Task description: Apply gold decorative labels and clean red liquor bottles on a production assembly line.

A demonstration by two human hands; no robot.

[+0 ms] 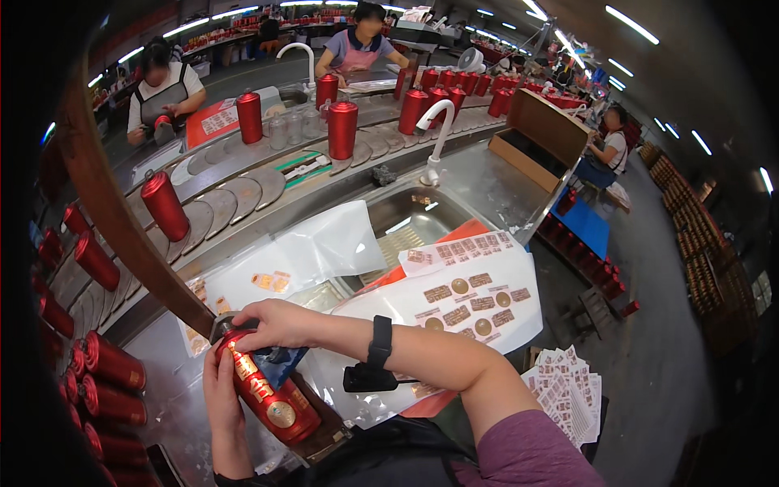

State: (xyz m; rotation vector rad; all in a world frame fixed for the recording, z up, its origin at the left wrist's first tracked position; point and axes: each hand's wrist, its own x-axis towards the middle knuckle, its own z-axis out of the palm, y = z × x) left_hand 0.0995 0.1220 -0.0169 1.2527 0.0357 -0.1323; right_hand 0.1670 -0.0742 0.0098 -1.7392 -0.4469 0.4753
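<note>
A red metallic bottle (pixel 284 412) with gold characters and a round gold emblem leans in front of me, its dark cap end pointing away to the left. My left hand (pixel 225 398) is closed along the bottle's left side near the shoulder. From the right, my right hand (pixel 280 325) reaches over the neck, fingers curled and pressed on the upper part of the bottle. Under that palm shows a flat blue piece (pixel 280 364); whether my fingers grip it is hidden. A white sheet of gold and brown decals (pixel 519 264) lies right of my forearm.
Beyond the sheet is a metal sink (pixel 434 217) with a white faucet (pixel 440 134). A wooden post (pixel 122 207) rises at left, beside stacked red bottles (pixel 114 361). Red bottles stand on the plated conveyor (pixel 243 199). Co-workers sit across it. Decal sheets (pixel 568 390) are piled lower right.
</note>
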